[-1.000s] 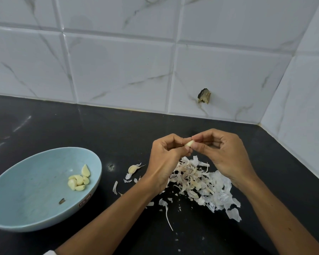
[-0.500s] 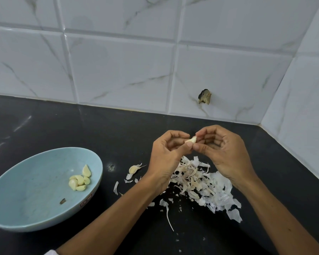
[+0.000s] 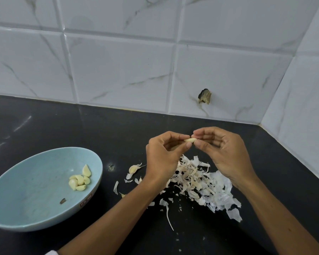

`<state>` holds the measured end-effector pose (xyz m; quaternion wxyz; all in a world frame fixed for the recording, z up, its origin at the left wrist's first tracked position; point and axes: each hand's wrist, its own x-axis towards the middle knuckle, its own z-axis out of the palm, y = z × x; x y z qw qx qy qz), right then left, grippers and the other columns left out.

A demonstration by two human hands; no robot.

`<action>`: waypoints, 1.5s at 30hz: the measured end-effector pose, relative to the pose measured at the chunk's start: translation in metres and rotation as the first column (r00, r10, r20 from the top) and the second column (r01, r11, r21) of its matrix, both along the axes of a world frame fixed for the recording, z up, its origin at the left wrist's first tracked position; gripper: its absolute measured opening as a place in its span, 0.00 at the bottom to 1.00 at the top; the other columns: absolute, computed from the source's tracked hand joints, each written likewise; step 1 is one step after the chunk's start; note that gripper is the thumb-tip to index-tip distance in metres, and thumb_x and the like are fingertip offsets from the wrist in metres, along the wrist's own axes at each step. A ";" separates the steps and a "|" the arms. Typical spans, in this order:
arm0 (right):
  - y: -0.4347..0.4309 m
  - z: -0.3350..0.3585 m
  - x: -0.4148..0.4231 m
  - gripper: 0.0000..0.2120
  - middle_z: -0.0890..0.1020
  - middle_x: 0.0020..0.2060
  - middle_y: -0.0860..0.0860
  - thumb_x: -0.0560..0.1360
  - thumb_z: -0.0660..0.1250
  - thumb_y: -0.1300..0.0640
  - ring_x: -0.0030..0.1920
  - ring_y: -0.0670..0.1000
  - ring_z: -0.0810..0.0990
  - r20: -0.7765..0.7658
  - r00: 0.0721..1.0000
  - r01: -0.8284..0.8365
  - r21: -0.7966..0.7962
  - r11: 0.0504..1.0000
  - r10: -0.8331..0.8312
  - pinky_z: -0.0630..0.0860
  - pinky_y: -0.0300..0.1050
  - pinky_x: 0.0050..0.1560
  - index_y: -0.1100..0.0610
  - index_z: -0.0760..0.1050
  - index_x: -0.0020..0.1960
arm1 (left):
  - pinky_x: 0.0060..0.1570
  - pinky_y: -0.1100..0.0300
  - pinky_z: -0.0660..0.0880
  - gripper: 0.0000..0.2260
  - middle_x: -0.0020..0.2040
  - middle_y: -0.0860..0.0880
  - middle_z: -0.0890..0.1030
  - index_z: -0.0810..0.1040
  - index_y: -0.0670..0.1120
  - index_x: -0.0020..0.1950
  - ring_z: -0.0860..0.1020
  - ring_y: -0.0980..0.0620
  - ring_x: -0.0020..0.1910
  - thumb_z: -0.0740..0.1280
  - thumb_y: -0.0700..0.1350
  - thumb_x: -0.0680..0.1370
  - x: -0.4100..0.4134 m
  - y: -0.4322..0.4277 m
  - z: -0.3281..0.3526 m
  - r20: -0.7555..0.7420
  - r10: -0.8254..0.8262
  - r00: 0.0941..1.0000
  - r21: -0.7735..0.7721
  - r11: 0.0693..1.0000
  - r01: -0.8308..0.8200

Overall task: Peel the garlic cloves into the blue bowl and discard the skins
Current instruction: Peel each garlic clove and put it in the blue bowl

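Observation:
Both hands meet above the black counter, pinching one pale garlic clove (image 3: 190, 140) between their fingertips. My left hand (image 3: 164, 157) holds its left end and my right hand (image 3: 223, 153) holds its right end. Under and between my hands lies a pile of white garlic skins (image 3: 201, 183). An unpeeled clove (image 3: 133, 169) rests on the counter left of my left hand. The blue bowl (image 3: 22, 192) stands at the lower left with several peeled cloves (image 3: 80, 179) inside near its right wall.
The black counter (image 3: 81, 129) runs back to a white tiled wall that turns a corner on the right. A dark chipped hole (image 3: 204, 96) marks one tile. Loose skin scraps (image 3: 116, 187) lie between bowl and pile. A small dark speck (image 3: 62, 200) sits in the bowl.
My hands have stayed above the skin pile, shifting their fingers a little; the clove now lies more level between the fingertips and shows more bare surface.

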<state>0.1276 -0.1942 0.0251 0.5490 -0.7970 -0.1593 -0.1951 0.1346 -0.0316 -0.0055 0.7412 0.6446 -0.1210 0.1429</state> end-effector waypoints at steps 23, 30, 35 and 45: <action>0.035 0.000 -0.022 0.04 0.87 0.41 0.57 0.77 0.72 0.64 0.44 0.54 0.88 -0.191 0.979 -0.027 0.208 0.978 0.068 0.84 0.46 0.48 0.61 0.82 0.51 | 0.55 0.56 0.81 0.13 0.47 0.53 0.87 0.84 0.48 0.50 0.85 0.56 0.48 0.66 0.31 0.80 -0.045 0.061 0.031 0.051 0.188 0.981 0.169 0.966 -0.194; 0.081 0.007 -0.037 0.04 0.87 0.43 0.57 0.77 0.72 0.63 0.46 0.54 0.88 -0.218 0.959 -0.125 0.250 0.960 0.181 0.84 0.47 0.50 0.62 0.82 0.52 | 0.53 0.57 0.81 0.09 0.44 0.52 0.87 0.85 0.47 0.47 0.85 0.54 0.45 0.68 0.35 0.80 -0.066 0.140 0.053 0.035 0.274 0.961 0.275 0.922 -0.273; 0.125 0.011 -0.042 0.02 0.87 0.40 0.54 0.77 0.73 0.63 0.43 0.52 0.88 -0.190 0.952 -0.232 0.069 0.970 0.242 0.84 0.46 0.48 0.60 0.83 0.50 | 0.56 0.53 0.82 0.07 0.43 0.53 0.87 0.85 0.49 0.47 0.85 0.54 0.46 0.70 0.39 0.80 -0.069 0.188 0.044 -0.066 0.351 0.934 0.399 0.867 -0.297; 0.206 0.016 -0.030 0.03 0.85 0.39 0.46 0.75 0.74 0.57 0.41 0.43 0.83 0.029 0.972 -0.154 -0.669 0.727 0.232 0.81 0.41 0.48 0.53 0.86 0.48 | 0.53 0.51 0.83 0.03 0.41 0.53 0.86 0.84 0.51 0.46 0.84 0.55 0.45 0.72 0.45 0.79 -0.064 0.232 0.031 -0.073 0.405 0.911 0.631 0.727 -0.272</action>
